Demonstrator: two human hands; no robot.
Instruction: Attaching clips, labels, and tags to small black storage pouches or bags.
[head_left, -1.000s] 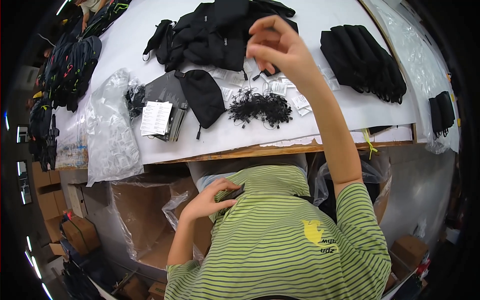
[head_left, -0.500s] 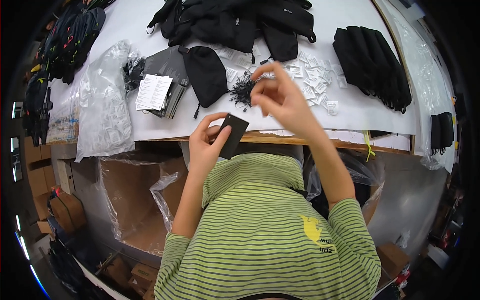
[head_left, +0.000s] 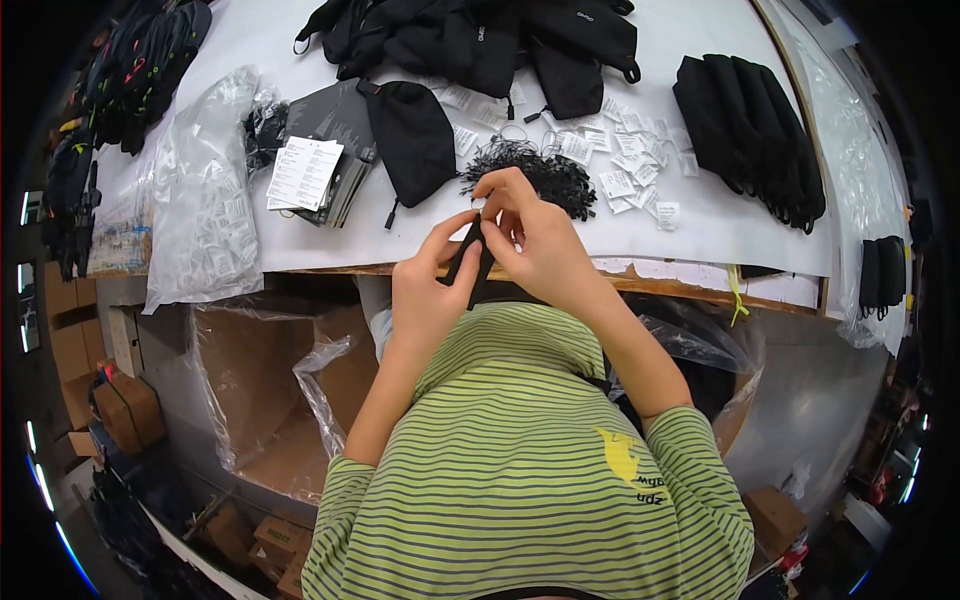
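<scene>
My left hand (head_left: pixel 425 275) is closed around a small black card tag (head_left: pixel 472 262), held edge-up just off the table's front edge. My right hand (head_left: pixel 548 245) meets it at the tag's top end, thumb and fingertips pinched together; whatever is between them is too small to tell. Right behind the hands lies a tangled heap of thin black tag strings (head_left: pixel 555 185). To the left are a stack of black tags with white printed cards (head_left: pixel 304 172) on top and a single black fabric pouch (head_left: pixel 412 145) with a zip pull.
More black pouches (head_left: pixel 440 45) are heaped at the back, and others lie in a row (head_left: pixel 745 135) at the right. Small white labels (head_left: pixel 630 160) are scattered mid-table. A clear plastic bag of labels (head_left: pixel 205 200) is at the left. Below the edge stands a plastic-lined carton (head_left: pixel 260 390).
My right hand has come down and left from above the string heap to the tag's top. My left hand has turned the tag more edge-on.
</scene>
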